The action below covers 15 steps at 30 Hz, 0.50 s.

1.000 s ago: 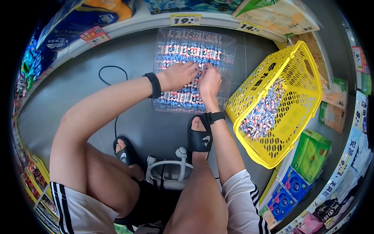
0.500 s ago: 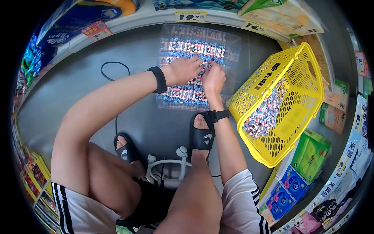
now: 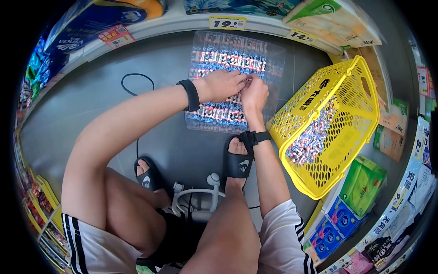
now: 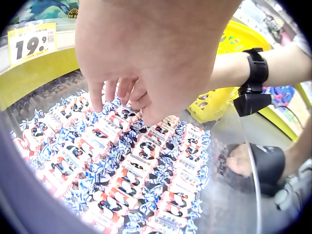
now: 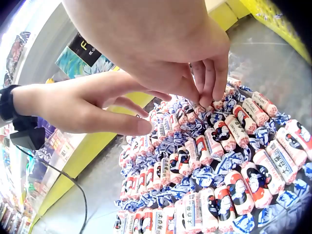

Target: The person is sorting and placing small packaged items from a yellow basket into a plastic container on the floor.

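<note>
A clear plastic box (image 3: 273, 98) holds tight rows of wrapped candies (image 3: 222, 113), with red, white and black wrappers and blue twisted ends. Over the middle rows, my left hand (image 3: 222, 85) reaches in from the left. In the right wrist view its thumb and fingers are spread apart, with nothing between them. My right hand (image 3: 255, 94) bends down beside it, close to the left fingertips. In the right wrist view, the right thumb and fingers pinch a wrapped candy (image 5: 208, 107) at the far end of a row. The left hand hides part of the rows in the left wrist view.
A yellow basket (image 3: 285, 157) lies tipped on its side at the right, with a heap of loose candies (image 3: 312, 137) inside. Shelves with price tags (image 3: 227, 22) curve around the back. Sandalled feet (image 3: 238, 160) and a white stool base (image 3: 198, 194) are nearer; a black cable (image 3: 138, 75) runs across the floor.
Both hands stay over the candy rows and shift slightly, the fingertips drawing closer together. The whole scene drifts a little to the right in the head view; box and basket otherwise stay put.
</note>
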Each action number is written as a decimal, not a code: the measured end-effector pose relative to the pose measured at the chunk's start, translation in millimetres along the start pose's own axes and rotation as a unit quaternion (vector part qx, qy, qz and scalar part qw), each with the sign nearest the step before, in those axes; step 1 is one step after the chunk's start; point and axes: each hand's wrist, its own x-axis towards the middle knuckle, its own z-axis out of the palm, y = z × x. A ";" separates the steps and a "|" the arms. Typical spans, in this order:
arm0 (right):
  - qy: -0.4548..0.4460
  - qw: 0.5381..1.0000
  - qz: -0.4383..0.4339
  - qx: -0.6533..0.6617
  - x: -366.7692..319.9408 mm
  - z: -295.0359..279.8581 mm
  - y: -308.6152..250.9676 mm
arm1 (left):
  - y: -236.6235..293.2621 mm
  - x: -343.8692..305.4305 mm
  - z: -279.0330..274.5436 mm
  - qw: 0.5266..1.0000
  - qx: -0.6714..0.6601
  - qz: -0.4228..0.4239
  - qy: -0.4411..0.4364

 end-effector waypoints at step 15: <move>-0.025 0.997 -0.055 0.055 -12.4 -5.0 19.0 | -0.4 -17.6 1.8 0.999 0.011 0.000 -0.032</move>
